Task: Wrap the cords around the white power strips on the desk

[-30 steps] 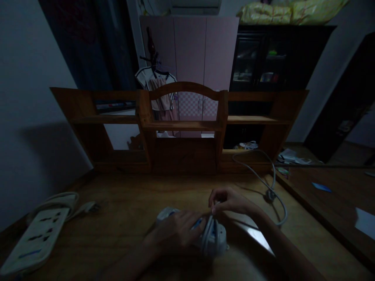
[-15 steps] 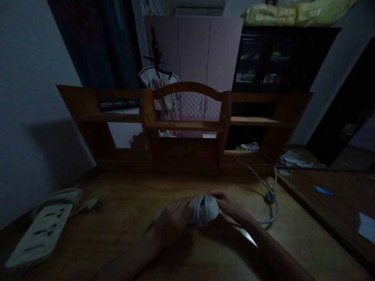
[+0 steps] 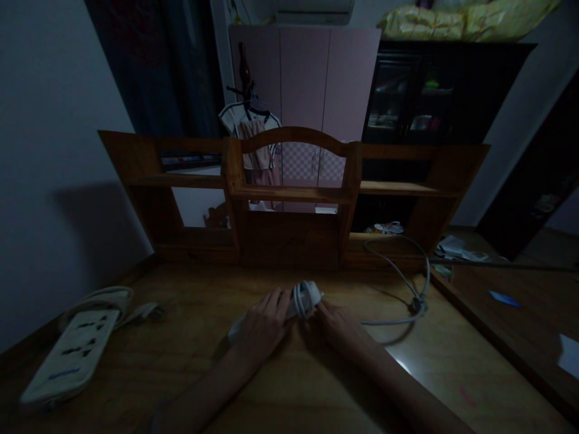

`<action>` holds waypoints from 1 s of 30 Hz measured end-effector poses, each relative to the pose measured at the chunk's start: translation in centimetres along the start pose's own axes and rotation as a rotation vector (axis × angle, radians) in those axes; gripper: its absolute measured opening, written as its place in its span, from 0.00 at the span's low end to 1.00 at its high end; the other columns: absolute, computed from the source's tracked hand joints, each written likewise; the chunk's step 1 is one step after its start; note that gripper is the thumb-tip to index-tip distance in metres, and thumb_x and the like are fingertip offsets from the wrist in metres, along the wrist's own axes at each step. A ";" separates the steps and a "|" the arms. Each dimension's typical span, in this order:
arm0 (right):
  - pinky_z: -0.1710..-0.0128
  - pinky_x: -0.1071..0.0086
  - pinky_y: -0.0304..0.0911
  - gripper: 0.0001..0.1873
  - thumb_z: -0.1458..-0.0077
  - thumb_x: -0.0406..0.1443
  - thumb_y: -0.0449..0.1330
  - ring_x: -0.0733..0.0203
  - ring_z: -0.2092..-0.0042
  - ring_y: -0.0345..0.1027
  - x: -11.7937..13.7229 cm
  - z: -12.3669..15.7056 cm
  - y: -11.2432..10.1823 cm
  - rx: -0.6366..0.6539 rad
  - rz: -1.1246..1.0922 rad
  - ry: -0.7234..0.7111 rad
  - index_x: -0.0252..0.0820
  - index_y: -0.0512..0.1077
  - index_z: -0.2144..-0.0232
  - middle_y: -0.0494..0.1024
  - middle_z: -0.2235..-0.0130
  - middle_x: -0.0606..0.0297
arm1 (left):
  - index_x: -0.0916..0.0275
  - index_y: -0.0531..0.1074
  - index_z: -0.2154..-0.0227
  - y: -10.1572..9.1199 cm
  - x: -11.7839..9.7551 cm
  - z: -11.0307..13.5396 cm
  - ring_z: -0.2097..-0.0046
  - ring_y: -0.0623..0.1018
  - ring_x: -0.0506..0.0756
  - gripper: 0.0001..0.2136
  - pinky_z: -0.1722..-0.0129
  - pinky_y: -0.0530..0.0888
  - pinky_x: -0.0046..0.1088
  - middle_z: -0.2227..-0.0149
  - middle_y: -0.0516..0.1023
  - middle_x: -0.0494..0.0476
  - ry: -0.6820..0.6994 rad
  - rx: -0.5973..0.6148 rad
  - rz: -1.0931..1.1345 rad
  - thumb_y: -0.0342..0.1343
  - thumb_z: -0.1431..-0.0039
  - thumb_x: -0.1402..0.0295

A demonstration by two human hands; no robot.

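Near the middle of the desk I have a long white power strip [image 3: 235, 328], with grey-white cord [image 3: 304, 299] looped around its far end. Its sockets do not show. My left hand [image 3: 266, 319] is wrapped over its body, fingers closed. At the wound end, my right hand [image 3: 337, 322] has its fingers closed on the cord, the fingertips partly hidden. From there the loose cord [image 3: 389, 322] runs right across the desk and loops up onto the shelf base, with a dark plug or knot [image 3: 417, 303] along it.
A second white power strip [image 3: 72, 355] lies at the left with its cord coiled behind it. A wooden shelf unit [image 3: 289, 193] spans the back of the desk [image 3: 199, 289]. Beyond the right edge, a lower brown surface [image 3: 520, 325] holds a blue card [image 3: 504, 298] and white paper.
Both hands and the power strip have moved slightly away and to the left. My right hand has come down from the top of the wound end to its near side, shifting the loose cord.
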State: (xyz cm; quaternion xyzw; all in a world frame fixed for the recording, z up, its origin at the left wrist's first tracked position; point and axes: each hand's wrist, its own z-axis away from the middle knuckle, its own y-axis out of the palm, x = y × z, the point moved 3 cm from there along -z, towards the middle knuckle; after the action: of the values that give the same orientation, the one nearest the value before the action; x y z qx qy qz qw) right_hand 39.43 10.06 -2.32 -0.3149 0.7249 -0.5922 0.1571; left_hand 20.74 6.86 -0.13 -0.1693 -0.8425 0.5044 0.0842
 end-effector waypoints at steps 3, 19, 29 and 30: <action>0.74 0.73 0.55 0.15 0.42 0.26 0.51 0.60 0.69 0.71 0.6 0.2 -0.2 0.037 0.133 -0.045 0.40 0.64 0.53 0.75 0.63 0.60 | 0.64 0.60 0.47 0.5 1.3 -0.3 0.55 0.72 0.60 0.19 0.58 0.71 0.34 0.52 0.68 0.63 -0.125 -0.013 -0.102 0.52 0.39 0.65; 0.73 0.69 0.52 0.06 0.39 0.29 0.53 0.61 0.70 0.64 3.6 1.2 -2.1 -0.062 0.186 -0.349 0.40 0.64 0.59 0.72 0.65 0.64 | 0.60 0.56 0.42 1.9 1.7 -0.1 0.55 0.71 0.57 0.24 0.59 0.70 0.30 0.53 0.66 0.61 -0.169 0.138 -0.261 0.48 0.41 0.78; 0.70 0.71 0.53 0.11 0.39 0.42 0.57 0.64 0.70 0.63 0.9 0.7 -5.9 -0.329 -0.077 -0.260 0.41 0.70 0.67 0.70 0.70 0.67 | 0.60 0.62 0.48 1.1 -1.1 -0.3 0.57 0.73 0.58 0.20 0.60 0.72 0.33 0.57 0.70 0.59 0.049 0.260 -0.109 0.57 0.42 0.63; 0.71 0.72 0.53 0.12 0.41 0.44 0.59 0.65 0.70 0.63 0.5 0.7 -6.1 -0.330 -0.167 -0.224 0.41 0.71 0.67 0.70 0.71 0.67 | 0.60 0.62 0.48 1.1 -1.4 -0.3 0.57 0.73 0.59 0.20 0.60 0.73 0.33 0.57 0.70 0.59 0.099 0.258 -0.103 0.56 0.42 0.64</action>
State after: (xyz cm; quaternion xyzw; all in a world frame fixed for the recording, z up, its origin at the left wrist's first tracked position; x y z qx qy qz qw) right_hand 41.14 8.64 3.41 -0.4592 0.7614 -0.4378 0.1332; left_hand 22.29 7.04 -0.88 -0.1384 -0.7730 0.5946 0.1726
